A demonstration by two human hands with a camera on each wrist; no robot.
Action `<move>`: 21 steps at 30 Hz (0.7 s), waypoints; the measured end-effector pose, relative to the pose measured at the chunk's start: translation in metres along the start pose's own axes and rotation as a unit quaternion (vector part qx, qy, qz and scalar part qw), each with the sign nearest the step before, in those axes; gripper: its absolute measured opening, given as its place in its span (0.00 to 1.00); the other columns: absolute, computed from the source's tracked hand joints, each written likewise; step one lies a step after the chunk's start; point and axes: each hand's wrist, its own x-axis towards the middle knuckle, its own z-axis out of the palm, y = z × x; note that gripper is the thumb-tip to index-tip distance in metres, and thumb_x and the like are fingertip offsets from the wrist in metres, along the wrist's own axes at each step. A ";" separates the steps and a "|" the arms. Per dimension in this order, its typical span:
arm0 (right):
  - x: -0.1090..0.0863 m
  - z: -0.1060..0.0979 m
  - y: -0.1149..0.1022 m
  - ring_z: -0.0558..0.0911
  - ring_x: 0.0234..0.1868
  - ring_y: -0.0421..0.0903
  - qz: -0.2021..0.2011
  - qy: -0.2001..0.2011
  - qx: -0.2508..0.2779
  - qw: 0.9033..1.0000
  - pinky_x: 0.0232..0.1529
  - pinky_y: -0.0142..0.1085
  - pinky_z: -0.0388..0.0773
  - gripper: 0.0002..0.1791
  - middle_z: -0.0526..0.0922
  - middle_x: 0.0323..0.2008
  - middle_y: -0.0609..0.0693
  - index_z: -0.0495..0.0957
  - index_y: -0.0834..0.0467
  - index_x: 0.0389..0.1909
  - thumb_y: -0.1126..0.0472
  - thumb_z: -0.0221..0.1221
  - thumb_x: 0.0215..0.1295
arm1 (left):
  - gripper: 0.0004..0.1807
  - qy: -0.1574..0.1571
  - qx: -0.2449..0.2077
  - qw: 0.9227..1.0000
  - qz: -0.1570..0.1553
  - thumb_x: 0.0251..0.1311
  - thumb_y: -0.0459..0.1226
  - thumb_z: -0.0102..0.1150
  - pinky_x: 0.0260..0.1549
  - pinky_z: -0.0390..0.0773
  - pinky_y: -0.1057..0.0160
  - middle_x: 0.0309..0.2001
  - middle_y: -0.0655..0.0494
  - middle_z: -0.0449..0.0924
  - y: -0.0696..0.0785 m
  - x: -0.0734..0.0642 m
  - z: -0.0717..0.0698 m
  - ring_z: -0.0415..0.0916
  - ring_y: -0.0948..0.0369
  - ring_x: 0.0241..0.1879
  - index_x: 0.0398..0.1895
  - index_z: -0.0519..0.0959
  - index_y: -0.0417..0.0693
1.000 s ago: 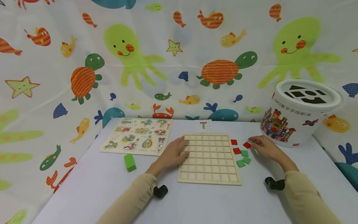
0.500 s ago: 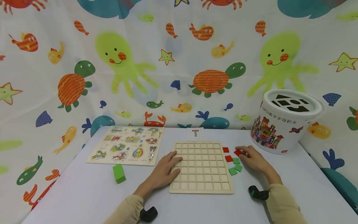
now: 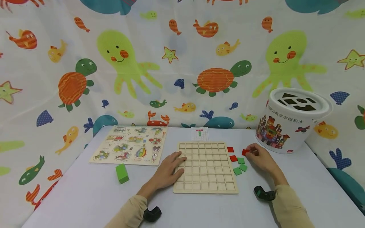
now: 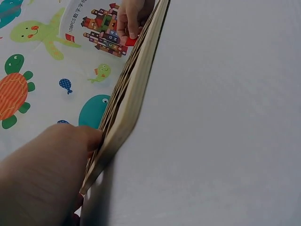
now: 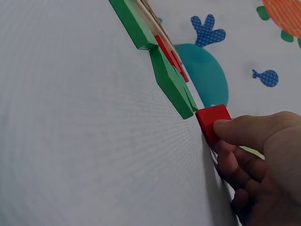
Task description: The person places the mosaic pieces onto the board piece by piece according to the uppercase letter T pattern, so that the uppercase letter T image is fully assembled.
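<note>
My right hand [image 3: 261, 158] pinches a red square tile [image 5: 212, 120] between thumb and fingers, to the right of the wooden grid board [image 3: 205, 192]. Two more red tiles [image 3: 233, 158] lie by the board's right edge. Close to them are three green tiles [image 3: 237, 171], nearer to me. My left hand [image 3: 168, 169] rests on the left edge of the board, fingers spread over its rim. In the left wrist view its thumb [image 4: 89, 137] touches the board's edge. The board's squares hold no tiles.
Behind the board lies a small pattern card [image 3: 200, 138] with a red and green T shape. A picture puzzle board [image 3: 125, 158] and a green block [image 3: 122, 173] are at the left. A white bucket [image 3: 293, 126] stands back right, before a printed curtain [image 3: 171, 95].
The head view has shifted. My right fingers have gone from reaching at the red tile to pinching it, and it sits more upright in the grip. The left hand stays on the board.
</note>
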 end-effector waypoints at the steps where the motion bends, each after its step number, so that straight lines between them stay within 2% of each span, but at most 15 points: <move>1: 0.001 -0.001 -0.001 0.73 0.42 0.50 0.000 0.003 0.006 1.000 0.42 0.36 0.72 0.14 0.77 0.44 0.58 0.70 0.61 0.50 0.60 0.55 0.67 | 0.25 0.000 -0.001 1.000 0.000 0.66 0.46 0.50 0.66 0.56 0.39 0.70 0.43 0.60 0.000 0.001 -0.001 0.53 0.43 0.71 0.66 0.68 0.52; 5: 0.004 -0.004 -0.003 0.73 0.42 0.50 0.001 0.009 0.018 1.000 0.41 0.33 0.71 0.13 0.78 0.44 0.60 0.71 0.62 0.50 0.60 0.53 0.68 | 0.25 0.002 -0.004 1.000 0.000 0.66 0.45 0.51 0.66 0.55 0.39 0.70 0.43 0.60 0.001 0.005 -0.004 0.53 0.43 0.71 0.66 0.68 0.52; 12: 0.001 0.000 -0.001 0.74 0.40 0.49 0.003 0.014 0.029 0.999 0.36 0.29 0.72 0.13 0.78 0.44 0.60 0.72 0.63 0.50 0.61 0.53 0.68 | 0.25 -0.004 -0.010 1.000 -0.004 0.66 0.46 0.51 0.66 0.55 0.39 0.70 0.43 0.59 0.002 0.000 0.000 0.53 0.43 0.71 0.66 0.68 0.53; 21: 0.001 -0.001 -0.005 0.74 0.39 0.48 0.009 0.037 0.043 0.998 0.34 0.31 0.72 0.16 0.78 0.45 0.60 0.72 0.62 0.52 0.57 0.52 0.70 | 0.26 -0.004 -0.015 1.000 -0.005 0.65 0.45 0.52 0.66 0.54 0.39 0.70 0.43 0.59 0.002 -0.001 -0.001 0.53 0.44 0.71 0.66 0.68 0.52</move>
